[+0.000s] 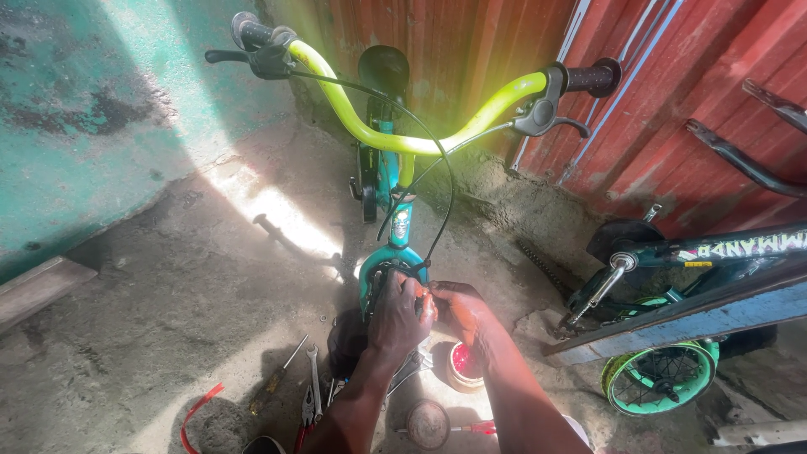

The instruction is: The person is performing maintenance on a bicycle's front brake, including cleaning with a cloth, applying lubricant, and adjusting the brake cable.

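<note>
Rough concrete floor (168,286), a peeling green wall (92,101) and red corrugated sheeting (672,101) hem you into a tight, sun-streaked corner.

Your left hand (398,313) is curled around the front wheel (377,290) of the small teal child's bicycle (391,189), just under the fork crown. Your right hand (461,309) meets it from the other side, fingers pinched near the same spot. Whether those fingers hold a small part or only press on the hub, you cannot tell from here; the hands cover the contact point.

The black brake cable (441,181) drops from the lime-yellow handlebar (403,134) straight down to your knuckles. If you tug sideways, it could snag a finger or jerk the bar round, and the bicycle looks propped only by your hold, so it may tip towards you.

Just beneath your wrists sit a small round tin of red grease (462,363) and a rusty round lid (427,424). An elbow swing could upset the tin, and any small piece that slips would likely vanish into the dusty floor or the deep shadow.

To your left lie a spanner (314,378), red-handled pliers (306,416) and a screwdriver (273,382), close enough to kneel on. On your right a second bicycle (672,370) leans near your arm.
</note>
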